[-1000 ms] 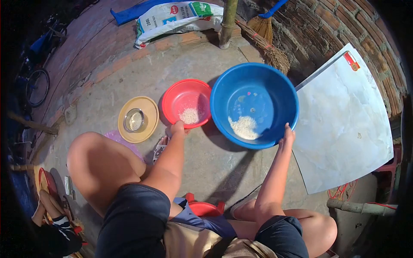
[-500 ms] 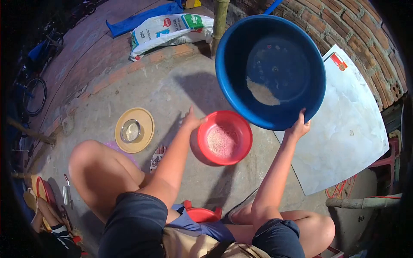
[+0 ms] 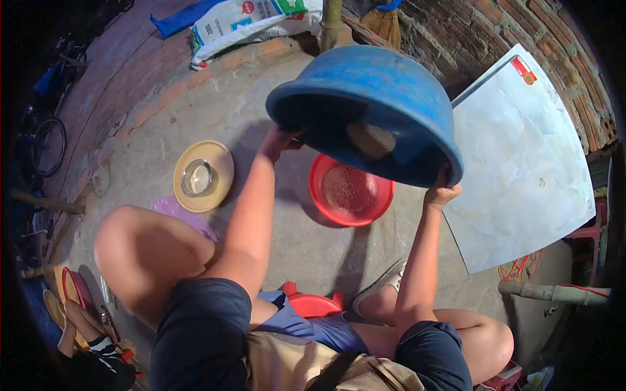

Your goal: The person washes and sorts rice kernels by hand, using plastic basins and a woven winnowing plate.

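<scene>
A large blue plastic basin [image 3: 385, 75] is tilted toward me, its mouth facing down and forward over a smaller red basin [image 3: 390, 201]. A patch of pale grains [image 3: 371, 141] lies against its inner wall. My left hand [image 3: 280, 142] is closed on the blue basin's left rim, with some fingers hidden in shadow. At the right rim, my right hand [image 3: 445, 190] grips as well. More pale grains [image 3: 349, 189] cover the bottom of the red basin, which stands on the concrete floor, partly hidden by the blue one.
Left of my arms is a tan round tray [image 3: 220, 195] holding a glass bowl [image 3: 197, 178]. A large pale sheet [image 3: 521, 163] lies at right before a brick wall. A white printed sack [image 3: 254, 29] and bamboo post [image 3: 331, 26] stand ahead. Another person's legs [image 3: 85, 326] show lower left.
The blue basin has moved left and tipped over toward the red basin. My left hand has left the red basin's side and taken the blue rim. Grains have shifted along the wall.
</scene>
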`<state>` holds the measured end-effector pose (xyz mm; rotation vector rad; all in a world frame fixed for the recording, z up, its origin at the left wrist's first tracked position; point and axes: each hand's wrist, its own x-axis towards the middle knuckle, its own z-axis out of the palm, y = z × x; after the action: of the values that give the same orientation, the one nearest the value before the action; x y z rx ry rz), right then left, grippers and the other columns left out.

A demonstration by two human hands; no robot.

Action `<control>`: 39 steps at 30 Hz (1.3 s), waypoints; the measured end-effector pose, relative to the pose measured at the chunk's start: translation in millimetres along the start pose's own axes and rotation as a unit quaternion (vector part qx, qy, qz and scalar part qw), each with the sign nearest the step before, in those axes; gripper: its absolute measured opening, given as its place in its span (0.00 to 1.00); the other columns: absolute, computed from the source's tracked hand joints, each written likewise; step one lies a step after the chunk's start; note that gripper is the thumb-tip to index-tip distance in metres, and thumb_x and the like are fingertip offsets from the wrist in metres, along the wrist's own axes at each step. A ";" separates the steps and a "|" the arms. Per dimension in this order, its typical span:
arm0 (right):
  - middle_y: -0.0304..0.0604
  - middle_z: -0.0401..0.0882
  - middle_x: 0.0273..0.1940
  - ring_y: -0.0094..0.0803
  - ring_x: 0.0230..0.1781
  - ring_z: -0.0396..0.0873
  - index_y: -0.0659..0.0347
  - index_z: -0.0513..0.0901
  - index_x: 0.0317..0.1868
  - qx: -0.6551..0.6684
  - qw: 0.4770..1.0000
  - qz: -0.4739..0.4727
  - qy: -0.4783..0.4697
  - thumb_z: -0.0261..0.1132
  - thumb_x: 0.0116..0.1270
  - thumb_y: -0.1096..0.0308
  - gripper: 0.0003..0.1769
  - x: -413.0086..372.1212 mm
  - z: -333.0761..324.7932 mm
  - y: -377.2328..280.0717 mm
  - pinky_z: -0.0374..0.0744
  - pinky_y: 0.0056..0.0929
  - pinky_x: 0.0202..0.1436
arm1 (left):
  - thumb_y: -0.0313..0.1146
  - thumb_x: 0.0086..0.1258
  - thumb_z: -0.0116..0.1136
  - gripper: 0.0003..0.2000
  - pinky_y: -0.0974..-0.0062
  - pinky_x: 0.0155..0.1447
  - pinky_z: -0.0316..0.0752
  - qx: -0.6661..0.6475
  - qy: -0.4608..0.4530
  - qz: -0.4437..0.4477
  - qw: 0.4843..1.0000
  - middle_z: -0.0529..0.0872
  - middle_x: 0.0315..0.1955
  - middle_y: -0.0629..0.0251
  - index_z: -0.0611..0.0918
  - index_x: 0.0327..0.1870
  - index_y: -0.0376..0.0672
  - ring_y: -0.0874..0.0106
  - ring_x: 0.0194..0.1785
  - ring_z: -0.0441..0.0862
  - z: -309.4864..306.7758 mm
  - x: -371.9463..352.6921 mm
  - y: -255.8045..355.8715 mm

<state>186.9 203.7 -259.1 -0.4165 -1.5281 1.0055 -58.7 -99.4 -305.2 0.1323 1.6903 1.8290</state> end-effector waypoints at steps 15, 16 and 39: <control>0.33 0.65 0.17 0.20 0.18 0.62 0.60 0.65 0.16 0.000 0.999 0.015 0.030 0.51 0.65 0.54 0.23 -41.7 -23.0 33.2 0.63 0.21 0.21 | 0.24 0.60 0.57 0.13 0.73 0.42 0.74 0.147 0.038 0.200 0.968 0.82 0.38 0.67 0.79 0.47 0.39 0.75 0.42 0.77 4.3 -22.7 -26.4; 0.33 0.70 0.19 0.20 0.20 0.66 0.60 0.69 0.18 0.102 0.986 0.116 0.066 0.51 0.66 0.59 0.19 -43.6 -19.0 27.8 0.67 0.20 0.23 | 0.24 0.61 0.55 0.12 0.74 0.44 0.73 0.108 0.034 0.166 0.980 0.82 0.38 0.67 0.79 0.47 0.39 0.75 0.42 0.77 2.7 -20.8 -24.5; 0.49 0.63 0.60 0.37 0.53 0.70 0.59 0.59 0.65 0.242 0.858 0.392 -0.226 0.49 0.67 0.46 0.33 20.0 43.0 7.2 0.71 0.35 0.54 | 0.28 0.48 0.58 0.14 0.75 0.11 0.60 -0.105 0.196 0.004 0.975 0.74 0.19 0.58 0.69 0.34 0.36 0.73 0.08 0.62 11.3 -5.2 15.8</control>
<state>140.1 207.3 -249.2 -0.4687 -1.4358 2.2041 -55.1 -91.8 -286.9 -0.3309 1.7333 2.1300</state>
